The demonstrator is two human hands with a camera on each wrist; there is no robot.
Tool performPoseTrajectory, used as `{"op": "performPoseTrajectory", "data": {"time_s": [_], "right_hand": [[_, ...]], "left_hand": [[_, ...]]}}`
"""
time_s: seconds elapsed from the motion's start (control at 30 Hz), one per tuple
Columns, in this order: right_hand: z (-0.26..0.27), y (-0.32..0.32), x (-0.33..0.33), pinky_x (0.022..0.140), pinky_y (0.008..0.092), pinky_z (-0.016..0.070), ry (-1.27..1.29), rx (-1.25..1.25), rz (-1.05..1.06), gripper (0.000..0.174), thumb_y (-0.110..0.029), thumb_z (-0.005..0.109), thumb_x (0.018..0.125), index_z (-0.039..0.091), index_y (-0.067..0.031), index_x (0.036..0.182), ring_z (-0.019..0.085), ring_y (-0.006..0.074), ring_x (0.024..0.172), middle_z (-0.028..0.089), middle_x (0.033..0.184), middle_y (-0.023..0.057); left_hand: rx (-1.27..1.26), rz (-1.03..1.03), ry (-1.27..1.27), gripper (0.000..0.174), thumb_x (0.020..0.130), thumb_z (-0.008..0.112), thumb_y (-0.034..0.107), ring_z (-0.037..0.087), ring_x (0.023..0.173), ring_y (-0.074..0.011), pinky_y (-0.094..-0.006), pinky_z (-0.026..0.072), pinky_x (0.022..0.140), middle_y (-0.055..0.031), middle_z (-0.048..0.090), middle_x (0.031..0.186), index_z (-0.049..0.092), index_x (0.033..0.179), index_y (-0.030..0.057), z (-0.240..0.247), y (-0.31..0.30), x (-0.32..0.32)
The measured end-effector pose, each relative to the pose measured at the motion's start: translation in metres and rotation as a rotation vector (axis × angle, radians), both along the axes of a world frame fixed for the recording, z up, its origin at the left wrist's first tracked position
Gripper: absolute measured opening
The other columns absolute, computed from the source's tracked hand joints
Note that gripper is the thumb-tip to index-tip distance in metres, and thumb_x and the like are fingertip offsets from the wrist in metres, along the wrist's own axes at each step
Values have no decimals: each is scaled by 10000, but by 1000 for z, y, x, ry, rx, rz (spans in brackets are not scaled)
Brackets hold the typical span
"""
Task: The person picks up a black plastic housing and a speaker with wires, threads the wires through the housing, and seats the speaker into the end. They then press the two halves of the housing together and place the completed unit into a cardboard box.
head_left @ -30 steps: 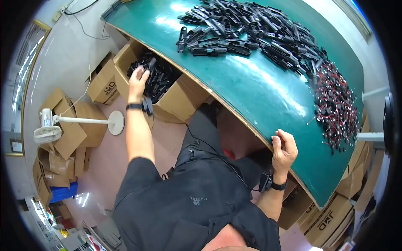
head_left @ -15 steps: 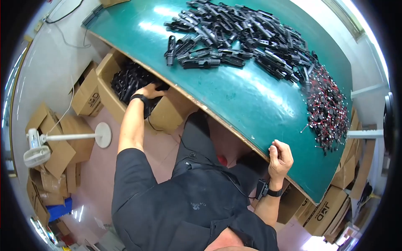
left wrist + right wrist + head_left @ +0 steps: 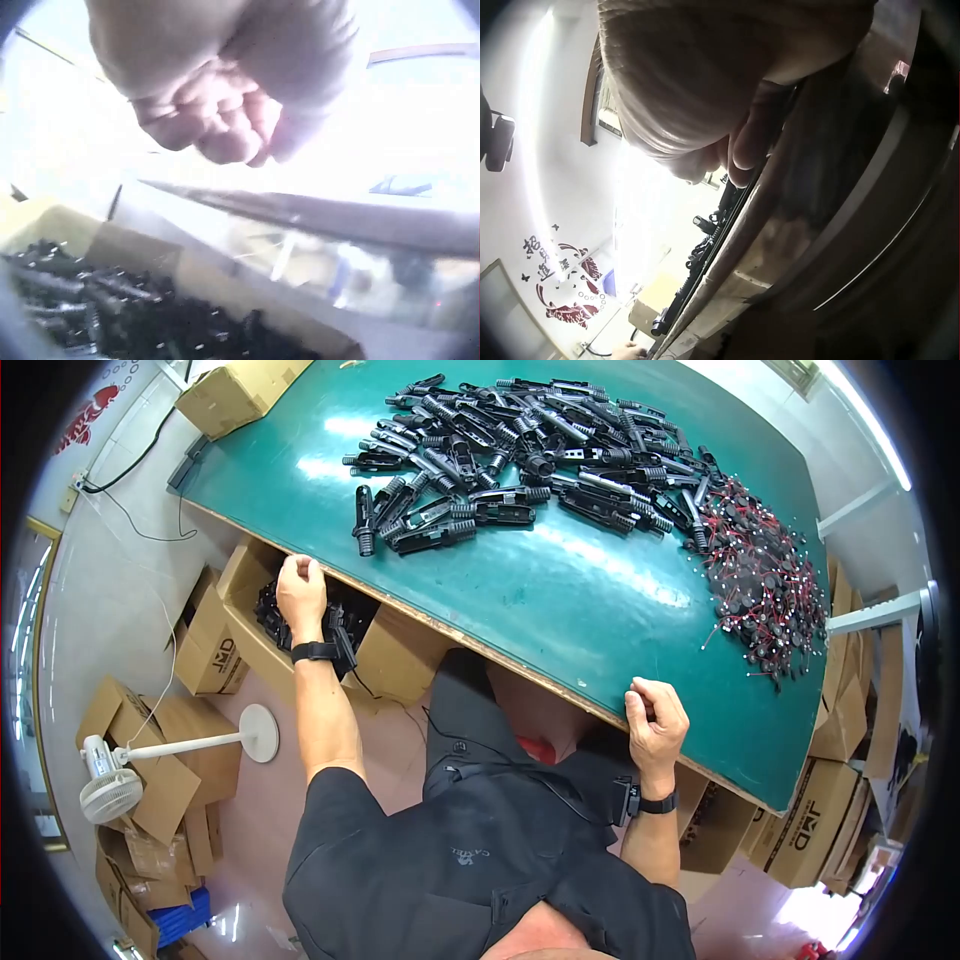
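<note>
A cardboard box (image 3: 408, 656) of black parts (image 3: 268, 612) is noted below the counter (image 3: 500, 585); above it the left hand (image 3: 302, 600) is held with fingers curled, nothing gripped, near the counter's edge. Black ribbed pieces (image 3: 538, 463) are heaped on the counter. The right hand (image 3: 657, 732) is rested at the edge, loosely curled, unloaded. Red-wired discs (image 3: 765, 575) are piled farthest right.

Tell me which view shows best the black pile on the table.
The head view: it shows the whole pile of black parts from above. Right wrist: only some parts, edge-on. Left wrist: I cannot make it out.
</note>
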State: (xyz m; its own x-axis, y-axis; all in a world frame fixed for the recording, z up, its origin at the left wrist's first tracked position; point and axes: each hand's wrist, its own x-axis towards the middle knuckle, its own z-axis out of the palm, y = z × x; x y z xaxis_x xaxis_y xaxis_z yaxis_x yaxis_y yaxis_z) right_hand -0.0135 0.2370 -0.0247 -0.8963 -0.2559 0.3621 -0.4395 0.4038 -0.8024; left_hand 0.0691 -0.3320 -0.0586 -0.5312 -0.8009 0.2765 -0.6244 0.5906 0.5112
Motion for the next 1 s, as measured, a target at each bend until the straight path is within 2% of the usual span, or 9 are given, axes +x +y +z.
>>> {"op": "performPoseTrajectory", "data": {"time_s": [0.17,0.3,0.37,0.4,0.5,0.57,0.7,0.83,1.0], "right_hand": [[-2,1,1,696,271,550,25,-7,14,152,-9,794,955,771,7,1105,680,139,793,741,988,88],[-6,1,0,687,302,562,143,1,4,175,5,801,920,772,0,1092,695,185,775,748,968,114],[-11,-9,-4,679,324,565,215,-39,41,186,8,806,897,772,-4,1079,701,219,765,749,959,130],[-11,5,1,675,335,565,230,-41,8,188,9,808,888,772,-6,1072,704,234,762,748,955,134],[-8,7,3,663,340,559,212,-62,-35,176,-2,812,890,772,-10,1062,706,230,761,737,931,124],[-6,10,3,668,335,564,57,-121,53,191,-20,814,898,769,-11,1083,718,218,775,731,924,116],[-6,19,-4,683,327,578,-8,-155,67,212,-42,815,907,764,-11,1110,729,210,793,728,929,109],[19,14,-14,704,338,598,28,-191,-16,196,-49,810,913,768,-8,1099,743,229,818,747,950,107],[13,12,-25,745,369,612,434,-63,33,214,-63,809,915,768,-28,1123,751,257,831,764,1029,122]], "left_hand": [[55,-245,368,404,942,788,309,726,959,-379,-438,583,881,-215,744,1066,672,1196,16,42,45,-51],[-304,-358,116,475,952,795,336,712,1018,-374,-421,571,925,-241,717,1108,642,1247,-4,23,42,-80],[-184,-325,59,475,951,814,319,700,1088,-355,-420,556,973,-223,713,1163,651,1256,-7,19,23,-86],[-66,-397,217,465,955,820,273,695,1100,-328,-435,548,981,-193,716,1179,648,1274,-17,-11,1,-100],[-142,-376,380,434,997,817,247,640,1014,-254,-394,538,950,-129,656,1180,619,1273,-22,-16,-11,-91],[100,-361,472,391,1009,806,192,625,1008,-200,-337,534,913,-92,636,1184,608,1279,-10,-1,17,-78],[299,-803,448,335,1005,767,40,595,1035,-112,-276,507,927,-21,618,1162,622,1307,39,40,160,-44],[355,-1352,238,397,894,766,-76,670,1150,-219,-338,519,1031,-101,687,1281,678,1265,33,56,262,-43],[485,-1450,149,375,846,769,-80,691,1172,-312,-380,538,1032,-171,716,1273,709,1204,13,61,317,-61]]}}
